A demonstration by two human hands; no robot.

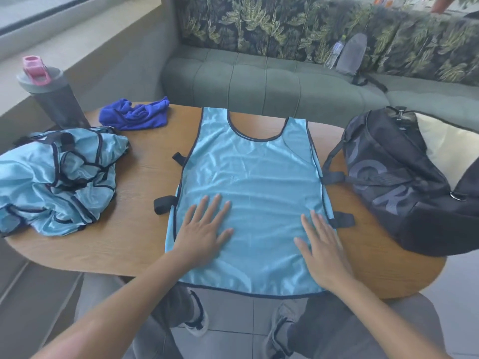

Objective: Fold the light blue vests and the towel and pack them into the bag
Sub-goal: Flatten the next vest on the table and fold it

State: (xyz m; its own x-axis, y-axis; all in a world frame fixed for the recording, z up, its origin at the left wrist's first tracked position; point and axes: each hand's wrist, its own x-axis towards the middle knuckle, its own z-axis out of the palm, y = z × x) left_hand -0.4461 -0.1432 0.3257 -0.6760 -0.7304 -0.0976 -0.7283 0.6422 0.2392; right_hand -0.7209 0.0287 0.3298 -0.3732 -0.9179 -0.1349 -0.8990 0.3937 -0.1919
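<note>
A light blue vest (254, 167) with dark trim lies spread flat across the middle of the wooden table (134, 193), its hem hanging over the near edge. My left hand (203, 229) presses flat on its lower left part, fingers straight. My right hand (322, 248) lies flat on its lower right part. A crumpled heap of more light blue vests (57, 177) sits at the table's left end. A bunched dark blue towel (136, 114) lies at the far left. A black bag (394, 177) stands at the right end.
A dark shaker bottle (55, 97) with a pink cap stands at the far left corner. A grey-green sofa (272, 81) runs behind the table, with a plastic bottle and a grey pouch (351, 54) on it. Tiled floor and my legs show below.
</note>
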